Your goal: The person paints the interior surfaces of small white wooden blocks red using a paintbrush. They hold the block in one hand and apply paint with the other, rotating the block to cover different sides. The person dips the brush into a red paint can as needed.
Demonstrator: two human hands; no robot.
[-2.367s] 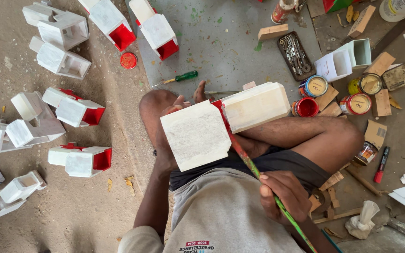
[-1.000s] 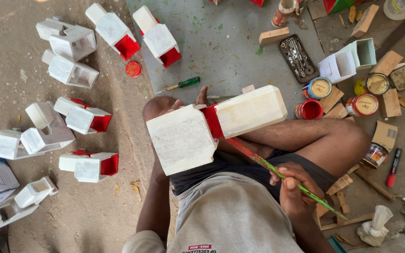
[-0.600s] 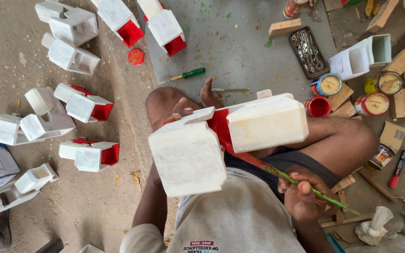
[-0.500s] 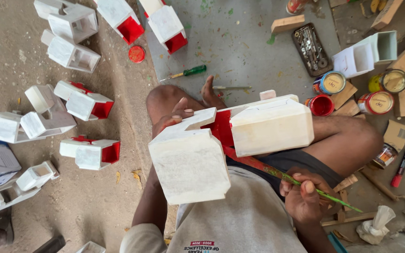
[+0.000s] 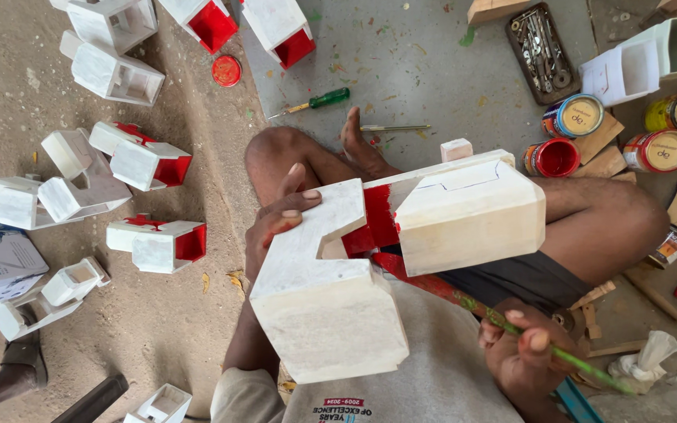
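Note:
My left hand [image 5: 280, 219] grips a white wooden piece [image 5: 401, 258] made of two blocks, held up over my crossed legs. Its notch between the blocks is painted red. My right hand [image 5: 523, 352] is lower right, closed on a thin green-handled paintbrush [image 5: 511, 329] whose red-stained shaft runs up under the piece toward the red notch. An open can of red paint [image 5: 552, 157] stands just beyond my knee.
Several white wooden pieces, some with red insides [image 5: 150, 164], lie on the dirt floor at left and top. A green screwdriver [image 5: 315, 102], a red lid [image 5: 226, 70], paint cans [image 5: 660, 150], a tray of metal bits [image 5: 541, 43] and wood scraps lie on the grey sheet.
The wooden piece has been lifted closer to the camera and tilted, showing more of its red notch. My right hand with the brush has shifted slightly under it.

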